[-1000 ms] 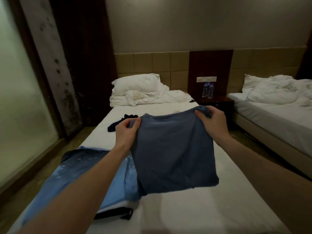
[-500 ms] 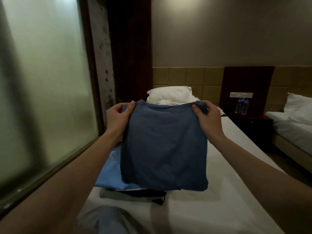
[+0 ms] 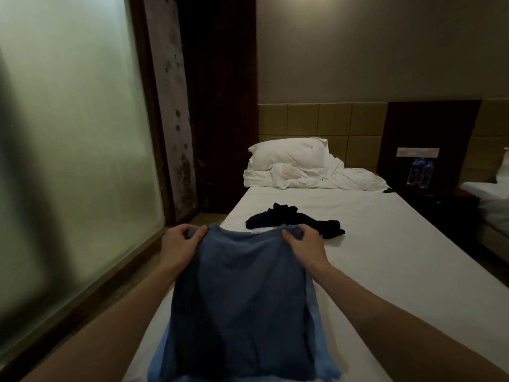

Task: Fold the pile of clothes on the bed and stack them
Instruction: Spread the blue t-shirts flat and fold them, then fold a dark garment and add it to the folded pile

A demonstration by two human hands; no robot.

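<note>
Between your two hands the folded blue shirt has come down from mid-air onto the stack: half a second ago it hung upright, now it lies over a lighter blue garment on the bed. Your left hand and right hand still pinch its far corners. Beyond your grip, a dark garment lies unfolded, so that looks like the next piece.

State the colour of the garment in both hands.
Plain dusty blue garment, seen in the head view.
</note>
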